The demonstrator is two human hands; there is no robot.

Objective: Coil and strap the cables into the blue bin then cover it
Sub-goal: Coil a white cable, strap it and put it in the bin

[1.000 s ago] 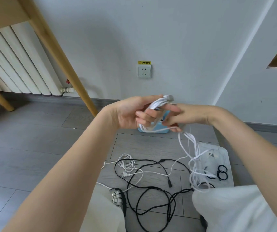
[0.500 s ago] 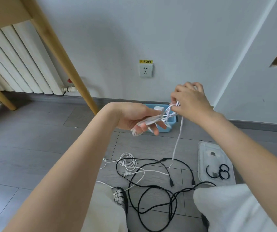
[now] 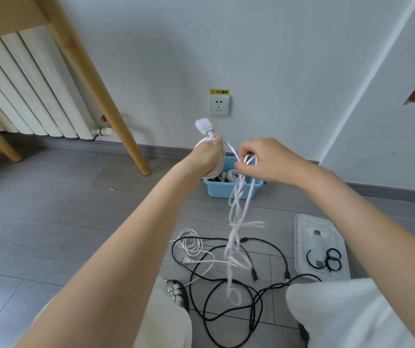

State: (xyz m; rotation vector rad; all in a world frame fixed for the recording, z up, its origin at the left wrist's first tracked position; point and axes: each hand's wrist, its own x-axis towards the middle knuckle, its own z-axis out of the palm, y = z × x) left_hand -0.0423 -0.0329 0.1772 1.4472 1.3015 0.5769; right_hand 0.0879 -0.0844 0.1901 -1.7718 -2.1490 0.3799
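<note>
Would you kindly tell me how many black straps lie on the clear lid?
3, on the clear lid: an open C-shaped strap at left, two overlapping closed ones, farther ring and nearer ring. The knee may hide more.

Grey floor (image 3: 50, 222): blue bin (image 3: 226, 190) at centre by the wall, clear lid (image 3: 311, 229) lower right, black cables (image 3: 271, 249) and white cable (image 3: 191, 243) bottom centre
</note>
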